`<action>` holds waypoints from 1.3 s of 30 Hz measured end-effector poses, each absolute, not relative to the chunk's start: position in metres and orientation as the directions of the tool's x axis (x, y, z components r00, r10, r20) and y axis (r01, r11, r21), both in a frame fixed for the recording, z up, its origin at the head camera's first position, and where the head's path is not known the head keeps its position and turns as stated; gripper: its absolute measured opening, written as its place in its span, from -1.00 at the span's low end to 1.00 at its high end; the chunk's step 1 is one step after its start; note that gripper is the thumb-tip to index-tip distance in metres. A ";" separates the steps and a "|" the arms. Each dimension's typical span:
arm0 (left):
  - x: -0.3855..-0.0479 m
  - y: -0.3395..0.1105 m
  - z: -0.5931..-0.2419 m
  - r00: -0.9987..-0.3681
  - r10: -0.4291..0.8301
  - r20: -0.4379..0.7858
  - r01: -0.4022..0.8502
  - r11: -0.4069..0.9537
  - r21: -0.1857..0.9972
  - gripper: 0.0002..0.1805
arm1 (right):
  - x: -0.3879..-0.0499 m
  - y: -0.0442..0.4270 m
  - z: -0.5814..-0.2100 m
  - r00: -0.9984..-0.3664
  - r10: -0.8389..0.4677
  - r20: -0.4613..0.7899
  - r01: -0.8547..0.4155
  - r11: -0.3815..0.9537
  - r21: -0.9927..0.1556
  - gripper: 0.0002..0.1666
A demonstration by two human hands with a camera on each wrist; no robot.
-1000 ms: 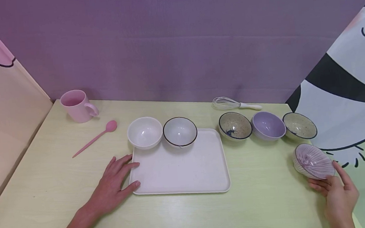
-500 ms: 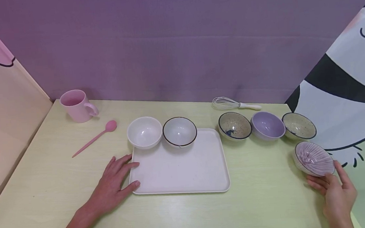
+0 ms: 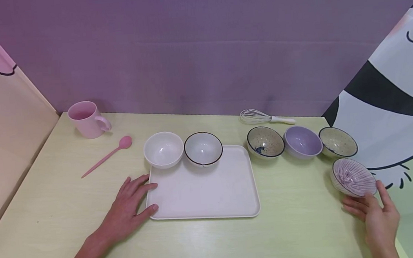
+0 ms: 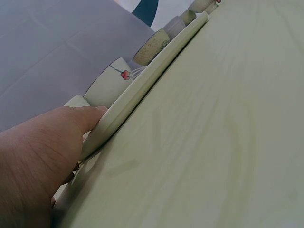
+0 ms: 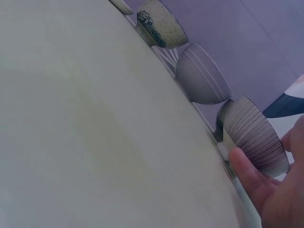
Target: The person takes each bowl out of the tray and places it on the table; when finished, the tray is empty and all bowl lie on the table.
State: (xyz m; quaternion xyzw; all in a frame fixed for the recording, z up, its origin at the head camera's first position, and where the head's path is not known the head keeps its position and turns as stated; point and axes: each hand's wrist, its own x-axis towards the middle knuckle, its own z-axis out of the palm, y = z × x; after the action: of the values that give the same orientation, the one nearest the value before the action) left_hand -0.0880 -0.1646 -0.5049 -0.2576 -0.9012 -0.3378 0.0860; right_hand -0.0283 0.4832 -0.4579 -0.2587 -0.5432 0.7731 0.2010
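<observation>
My right hand (image 3: 380, 222) holds a purple-striped bowl (image 3: 353, 176) at the table's right edge. A digit lies low on the bowl's near side and another finger runs along its right side. In the right wrist view, the striped bowl (image 5: 251, 135) is tilted, with a digit near its base. My left hand (image 3: 127, 211) rests on the left rim of a white rectangular tray (image 3: 205, 198), its fingers nearly straight. The left wrist view shows that hand's thumb (image 4: 90, 116) on the tray rim; its other fingers are mostly hidden.
A white bowl (image 3: 163, 150) and a brown-rimmed bowl (image 3: 203, 149) stand at the tray's back. To their right are a speckled bowl (image 3: 266, 142), a purple bowl (image 3: 303, 142) and a beige bowl (image 3: 338, 142). A whisk (image 3: 264, 117), pink mug (image 3: 88, 121) and pink spoon (image 3: 110, 153) lie around.
My right hand and the striped bowl have shifted slightly away from me and a little left, toward the beige bowl. The left hand and tray look unmoved.
</observation>
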 end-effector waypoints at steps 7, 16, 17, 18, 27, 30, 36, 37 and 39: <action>-0.089 -0.165 -0.505 -0.853 0.409 0.323 0.521 0.642 0.562 -0.45 | -0.028 0.480 -0.456 -0.762 0.619 -0.189 0.088 -0.190 -0.978 -0.13; -0.090 -0.166 -0.506 -0.859 0.406 0.314 0.512 0.645 0.568 -0.45 | -0.023 0.458 -0.448 -0.673 0.737 -0.068 0.037 -0.058 -0.998 -0.25; -0.090 -0.166 -0.506 -0.860 0.405 0.311 0.509 0.645 0.569 -0.45 | -0.023 0.455 -0.447 -0.671 0.740 -0.049 0.016 -0.051 -0.999 -0.27; -0.090 -0.166 -0.506 -0.861 0.404 0.309 0.508 0.646 0.570 -0.45 | -0.023 0.451 -0.447 -0.672 0.740 -0.026 -0.008 -0.042 -0.999 -0.30; -0.089 -0.165 -0.506 -0.870 0.401 0.286 0.491 0.653 0.576 -0.43 | -0.031 0.409 -0.441 -0.757 0.634 0.157 -0.124 0.096 -0.988 -0.41; -0.089 -0.165 -0.506 -0.872 0.401 0.283 0.488 0.653 0.579 -0.43 | -0.035 0.395 -0.438 -0.788 0.589 0.177 -0.104 0.156 -0.982 -0.47; -0.089 -0.165 -0.505 -0.872 0.404 0.276 0.487 0.660 0.572 -0.42 | -0.040 0.366 -0.435 -0.852 0.494 0.175 -0.066 0.230 -0.971 -0.51; -0.089 -0.165 -0.505 -0.872 0.404 0.277 0.488 0.661 0.571 -0.43 | -0.041 0.361 -0.435 -0.862 0.474 0.178 -0.073 0.232 -0.970 -0.51; -0.089 -0.165 -0.505 -0.871 0.405 0.279 0.489 0.660 0.571 -0.43 | -0.043 0.351 -0.434 -0.880 0.434 0.191 -0.091 0.241 -0.966 -0.50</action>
State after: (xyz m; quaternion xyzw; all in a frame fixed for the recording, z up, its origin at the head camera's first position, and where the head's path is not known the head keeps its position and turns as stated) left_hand -0.0889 -0.1648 -0.5053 -0.2460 -0.9087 -0.3312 0.0636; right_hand -0.0430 0.3507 -0.4343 -0.1132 -0.7572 0.6056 0.2170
